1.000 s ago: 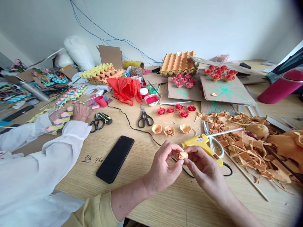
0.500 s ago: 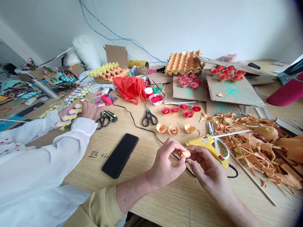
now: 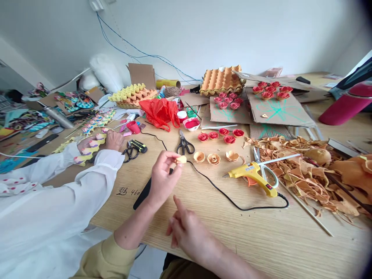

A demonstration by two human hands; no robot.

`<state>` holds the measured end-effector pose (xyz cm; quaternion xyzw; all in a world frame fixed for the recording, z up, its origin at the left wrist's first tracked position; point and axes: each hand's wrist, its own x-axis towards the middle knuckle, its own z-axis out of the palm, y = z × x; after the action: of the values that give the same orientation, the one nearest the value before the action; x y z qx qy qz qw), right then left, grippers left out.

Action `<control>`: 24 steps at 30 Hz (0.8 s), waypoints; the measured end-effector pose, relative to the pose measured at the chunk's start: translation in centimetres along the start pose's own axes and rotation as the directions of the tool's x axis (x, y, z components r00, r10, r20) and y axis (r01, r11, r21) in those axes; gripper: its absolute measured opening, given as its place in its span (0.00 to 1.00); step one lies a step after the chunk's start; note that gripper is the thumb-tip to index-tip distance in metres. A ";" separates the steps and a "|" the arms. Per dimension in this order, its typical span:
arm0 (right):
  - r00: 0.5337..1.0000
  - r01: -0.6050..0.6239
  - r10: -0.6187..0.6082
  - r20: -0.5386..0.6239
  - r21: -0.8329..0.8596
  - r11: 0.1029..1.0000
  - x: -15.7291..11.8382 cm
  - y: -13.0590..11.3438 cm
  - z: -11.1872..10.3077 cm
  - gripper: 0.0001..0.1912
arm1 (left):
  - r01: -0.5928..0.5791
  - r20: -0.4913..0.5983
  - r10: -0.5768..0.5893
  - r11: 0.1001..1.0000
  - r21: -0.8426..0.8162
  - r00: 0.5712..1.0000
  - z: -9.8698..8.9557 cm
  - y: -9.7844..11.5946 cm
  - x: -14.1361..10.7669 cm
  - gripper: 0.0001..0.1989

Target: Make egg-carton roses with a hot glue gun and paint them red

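Observation:
My left hand [image 3: 165, 178] pinches a small pale orange flower piece [image 3: 181, 159], held above the table by its edge. Lower down, my right hand [image 3: 190, 232] is apart from it, index finger stretched out and the other fingers loosely bent, with nothing visible in them. Under my left forearm lies a black phone [image 3: 143, 195], partly covered. Just beyond the held piece are an unpainted orange cup [image 3: 199, 157], an orange layered flower [image 3: 213, 159] and an open orange flower [image 3: 231, 155]. A yellow glue gun [image 3: 255, 174] rests on its side to the right, its black cord curving across the table.
Black scissors [image 3: 185, 146], red flowers [image 3: 223, 132] and a dish of red paint [image 3: 191, 124] stand farther back. Orange carton scraps [image 3: 302, 166] heap at right, near a pink bottle [image 3: 345, 104]. On the left, a co-worker's hands [image 3: 113, 140] hold a painted carton strip [image 3: 90, 151].
My left hand has moved left with the flower piece. My right hand has let go of it and drawn down and left, uncovering the glue gun and cord.

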<state>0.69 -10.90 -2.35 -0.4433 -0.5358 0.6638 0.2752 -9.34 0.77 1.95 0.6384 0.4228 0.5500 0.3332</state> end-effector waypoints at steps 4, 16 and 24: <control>0.994 -0.106 0.106 0.004 0.105 0.989 2.9 -1.5 2.1 0.41 | 0.046 -0.016 -0.044 0.989 0.142 0.999 -4.1 -2.9 0.9 0.09; 0.992 -0.121 0.102 0.071 0.349 0.930 5.5 -1.9 3.4 0.42 | 0.170 0.042 -0.179 0.973 0.156 0.983 -5.0 -7.7 1.2 0.08; 0.996 -0.087 0.068 0.058 0.440 0.894 5.7 -1.9 4.1 0.42 | 0.198 -0.043 -0.195 0.977 0.078 0.980 -4.4 -7.1 1.2 0.09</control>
<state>-5.76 -7.55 -2.04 -0.3765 -0.3588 0.7875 0.3308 -14.83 4.67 -3.09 0.5969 0.5120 0.5078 0.3518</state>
